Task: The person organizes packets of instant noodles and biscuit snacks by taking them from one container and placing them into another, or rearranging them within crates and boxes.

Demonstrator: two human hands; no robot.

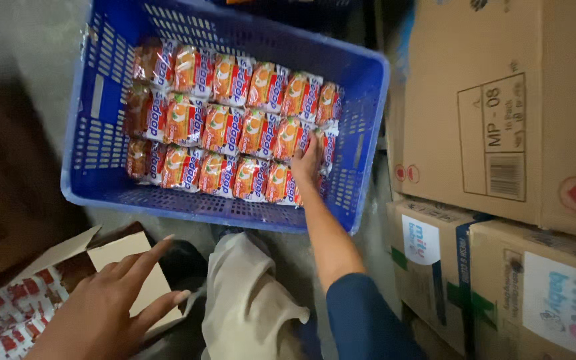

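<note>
A view looking down from head height onto a blue plastic crate (101, 127) with slotted walls, standing on a grey floor (28, 47). Inside the crate, orange and white noodle packets (225, 127) stand on edge in three tight rows, shoulder to shoulder, so each row props up the next and fills the crate floor without gaps.

The right hand (306, 163) reaches into the crate's near right corner. Its fingers are spread and pressed against the last packet in the front row, apparently seating it snugly against the wall; whether the fingers are closed around the packet cannot be told from here. A dark blue sleeve (365, 313) covers the upper arm.

Nearer than the crate and to its left, the left hand (111, 300) hovers open and flat, fingers extended, holding nothing, just above the raised flap of an open cardboard carton (111, 257) that holds more packets, these printed red and white (8, 310).

A crumpled pale cloth (248, 300) lies just in front of the crate. To the crate's right, closed brown cardboard boxes (501, 100) are stacked.
</note>
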